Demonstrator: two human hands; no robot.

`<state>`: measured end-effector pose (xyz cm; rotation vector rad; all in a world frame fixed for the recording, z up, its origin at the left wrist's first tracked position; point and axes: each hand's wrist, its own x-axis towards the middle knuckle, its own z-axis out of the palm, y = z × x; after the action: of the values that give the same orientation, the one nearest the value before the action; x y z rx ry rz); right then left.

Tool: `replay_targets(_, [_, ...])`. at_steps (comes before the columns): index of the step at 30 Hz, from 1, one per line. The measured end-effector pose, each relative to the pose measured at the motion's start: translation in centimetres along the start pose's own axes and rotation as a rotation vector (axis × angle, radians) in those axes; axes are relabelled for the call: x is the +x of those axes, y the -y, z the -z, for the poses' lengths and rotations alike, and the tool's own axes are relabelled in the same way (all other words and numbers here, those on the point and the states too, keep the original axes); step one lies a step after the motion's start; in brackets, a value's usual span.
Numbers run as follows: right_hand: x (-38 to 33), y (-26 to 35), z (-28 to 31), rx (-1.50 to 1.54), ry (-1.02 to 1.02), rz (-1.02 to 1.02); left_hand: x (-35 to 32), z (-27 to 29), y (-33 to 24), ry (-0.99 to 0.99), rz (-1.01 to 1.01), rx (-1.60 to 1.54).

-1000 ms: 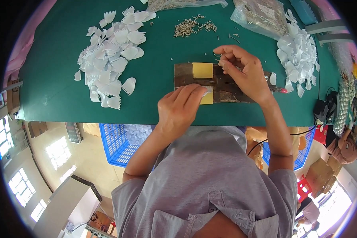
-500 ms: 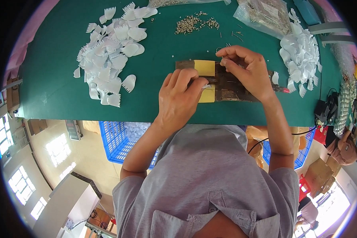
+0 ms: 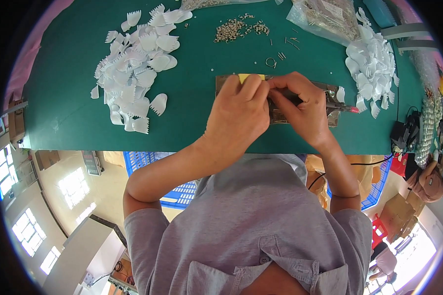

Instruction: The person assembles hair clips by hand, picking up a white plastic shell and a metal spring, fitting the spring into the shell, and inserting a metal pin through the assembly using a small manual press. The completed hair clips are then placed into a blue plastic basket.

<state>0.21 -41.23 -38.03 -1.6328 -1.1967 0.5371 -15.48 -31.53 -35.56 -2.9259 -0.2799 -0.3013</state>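
My left hand (image 3: 238,113) and my right hand (image 3: 302,105) meet over a dark brown board (image 3: 332,119) with a yellow patch (image 3: 251,77). The fingers of both are closed, thumb and fingertips pinched together. Whatever lies between them is hidden by the left hand's fingers and back. Beside the right hand, a slim dark tool with a red tip (image 3: 347,108) lies across the board's right end. One white toothed plastic piece (image 3: 340,93) rests just above it. Beyond the hands are a small metal ring (image 3: 270,62) and several thin metal pins (image 3: 281,56).
A big heap of white toothed pieces (image 3: 133,93) covers the left of the green table (image 3: 182,130), with a smaller heap (image 3: 371,64) at right. Small metal clips (image 3: 230,30) are piled at the back, near a clear plastic bag (image 3: 325,19). A blue basket (image 3: 135,162) stands below the table edge.
My left hand has moved right and turned its back up, covering the white piece it held. My right hand has come down from beside the ring to meet it.
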Motion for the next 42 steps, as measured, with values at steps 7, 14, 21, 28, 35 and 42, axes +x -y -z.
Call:
replay_targets(7, [-5.5,1.3,-0.8,-0.217,-0.042,0.207,-0.5,-0.2,1.0,0.056,0.136,-0.194])
replay_targets(14, [-7.8,0.1,-3.8,-0.155,-0.068,0.086,-3.2,-3.4,1.7,-0.162,0.37,-0.805])
replay_targets(21, [-7.6,-0.1,-3.4,-0.21,-0.038,0.097,-3.5,-5.2,1.0,-0.296,0.371,-0.899])
replay_targets(28, [-3.4,1.7,-0.8,-0.309,-0.169,0.209,-4.1,-6.1,0.5,-0.391,0.358,-0.792])
replay_targets(35, [-2.1,0.2,-2.4,-0.426,-0.16,0.211,-4.3,-7.4,-0.1,-0.497,0.355,-0.739])
replay_targets(42, [-2.7,-0.4,-2.5,-0.46,-0.168,0.226,-4.4,-7.7,-0.2,-0.502,0.358,-0.741])
